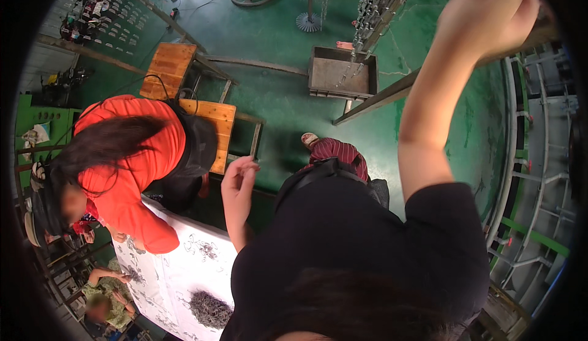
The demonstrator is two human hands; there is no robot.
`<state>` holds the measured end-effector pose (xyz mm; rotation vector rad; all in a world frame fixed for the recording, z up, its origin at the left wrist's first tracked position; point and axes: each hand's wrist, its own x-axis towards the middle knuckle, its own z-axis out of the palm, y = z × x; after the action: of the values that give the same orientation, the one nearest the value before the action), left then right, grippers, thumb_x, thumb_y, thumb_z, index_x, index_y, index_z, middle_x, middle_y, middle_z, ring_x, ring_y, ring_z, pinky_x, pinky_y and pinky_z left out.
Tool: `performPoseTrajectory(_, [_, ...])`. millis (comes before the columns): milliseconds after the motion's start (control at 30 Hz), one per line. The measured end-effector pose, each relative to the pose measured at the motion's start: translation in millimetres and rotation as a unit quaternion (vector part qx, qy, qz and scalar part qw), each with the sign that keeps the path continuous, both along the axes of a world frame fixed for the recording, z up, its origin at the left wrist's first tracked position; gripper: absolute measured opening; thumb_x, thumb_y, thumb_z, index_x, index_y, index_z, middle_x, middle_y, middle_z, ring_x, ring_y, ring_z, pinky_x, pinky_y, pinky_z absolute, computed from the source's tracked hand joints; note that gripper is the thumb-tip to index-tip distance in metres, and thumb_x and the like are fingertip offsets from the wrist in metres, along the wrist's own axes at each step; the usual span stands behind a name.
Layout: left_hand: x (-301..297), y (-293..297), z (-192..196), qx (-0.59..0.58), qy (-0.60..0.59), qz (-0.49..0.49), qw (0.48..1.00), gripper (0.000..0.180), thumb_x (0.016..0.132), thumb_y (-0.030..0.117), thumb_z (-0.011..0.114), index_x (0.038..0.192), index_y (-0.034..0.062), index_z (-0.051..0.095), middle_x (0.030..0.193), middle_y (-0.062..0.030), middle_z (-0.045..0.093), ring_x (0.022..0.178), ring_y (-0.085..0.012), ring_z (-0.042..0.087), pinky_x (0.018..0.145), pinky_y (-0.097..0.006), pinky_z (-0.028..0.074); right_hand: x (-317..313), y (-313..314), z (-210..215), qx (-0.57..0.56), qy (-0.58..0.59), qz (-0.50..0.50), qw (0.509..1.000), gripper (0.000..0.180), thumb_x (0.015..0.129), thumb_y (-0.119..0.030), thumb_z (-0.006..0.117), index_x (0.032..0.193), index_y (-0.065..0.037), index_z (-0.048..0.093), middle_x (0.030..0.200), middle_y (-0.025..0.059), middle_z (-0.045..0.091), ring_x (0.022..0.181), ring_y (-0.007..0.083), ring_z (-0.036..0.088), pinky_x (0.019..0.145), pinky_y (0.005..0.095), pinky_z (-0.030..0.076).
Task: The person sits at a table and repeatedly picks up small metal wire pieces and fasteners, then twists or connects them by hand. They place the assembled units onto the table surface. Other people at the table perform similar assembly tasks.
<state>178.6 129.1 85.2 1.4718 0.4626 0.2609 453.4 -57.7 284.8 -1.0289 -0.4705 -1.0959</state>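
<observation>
My right hand [499, 19] is raised at the upper right, its fingers curled in, partly blurred and cut by the view's edge. Whatever it may hold is hidden. Hanging metal chains [381, 4] are the nearest things to its left. My left hand [237, 188] is held up beside the white-topped table [218, 275], thumb and fingers drawn together. Anything between those fingertips is too small to make out. On the tabletop lie a dense pile of thin black pieces [210, 308] and a looser cluster of dark pieces [206, 249].
A co-worker in an orange top [135, 151] leans over the table at left; another person [113, 295] sits beyond. Wooden stools [168, 65] stand behind the first. A grey bin [323, 87] sits below the chains, by a metal rail [383, 98]. Metal racking [539, 157] lines the right.
</observation>
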Motion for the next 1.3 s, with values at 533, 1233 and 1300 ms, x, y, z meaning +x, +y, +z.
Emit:
performPoseTrajectory(533, [-135,-21,-314,0.031,0.437,-0.063,0.897,0.036,0.074,0.027,0.061,0.097,-0.0004,0.058,0.087,-0.0166,0.062,0.082,-0.0208,0.06,0.071,-0.031,0.045,-2,-67,-401,-0.343,0.506,0.171,0.773,0.028,0.073,-0.012,0.065,0.096,0.001,0.057,0.058,-0.0015,0.051,0.053,0.0058,0.046,0.052,0.0222,0.04])
performPoseTrajectory(1233, [-163,-51,-371,0.045,0.544,-0.054,0.836,0.033,0.063,0.033,0.063,0.077,0.0033,0.066,0.075,-0.0164,0.063,0.075,-0.0297,0.062,0.069,-0.035,0.046,7,-62,-414,-0.395,0.439,0.088,0.802,0.016,0.079,-0.004,0.055,0.092,0.0,0.063,0.072,0.0089,0.063,0.069,0.0126,0.06,0.065,0.0231,0.045])
performPoseTrajectory(1300, [-161,-52,-375,0.05,0.544,-0.056,0.836,0.033,0.063,0.033,0.063,0.077,0.0032,0.065,0.075,-0.0173,0.062,0.075,-0.0294,0.062,0.069,-0.035,0.046,6,-61,-411,-0.368,0.47,0.109,0.795,0.016,0.08,-0.005,0.055,0.092,0.0,0.063,0.072,0.0082,0.063,0.068,0.0107,0.059,0.065,0.0226,0.045])
